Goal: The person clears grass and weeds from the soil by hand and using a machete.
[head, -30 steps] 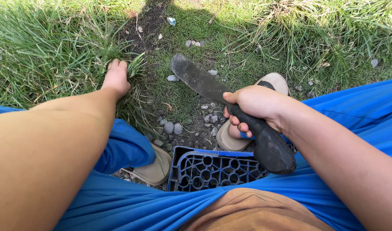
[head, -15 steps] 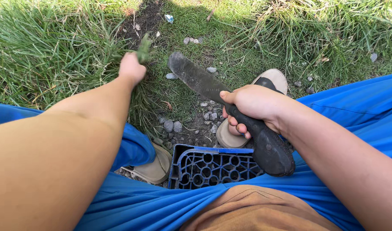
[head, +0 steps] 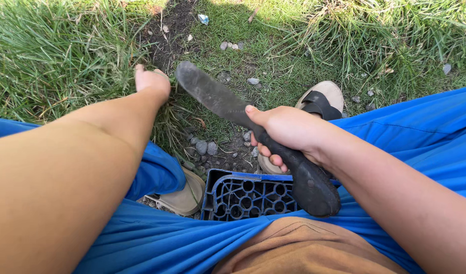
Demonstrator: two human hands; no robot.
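Grass cutting at patch edge: part done, most left.
Left hand (head: pixel 152 82) was down at a grass tuft (head: pixel 168 109), fingers closing on it, grip unclear. Right hand (head: pixel 286 129) was wrapped tight on the dark blade (head: pixel 212 96), held above bare soil (head: pixel 174 30) w/ its tip beside the left hand. Tall grass (head: pixel 50 56) remained uncut both sides.

Two hands: the left hand (head: pixel 152 81) and the right hand (head: pixel 288 131). One dark knife (head: pixel 220 101). One blue crate (head: pixel 245 194). Two tan sandals, one (head: pixel 184 198) left of the crate, one (head: pixel 322 99) beyond it. Pebbles (head: pixel 201 147) lie scattered, too many to count.
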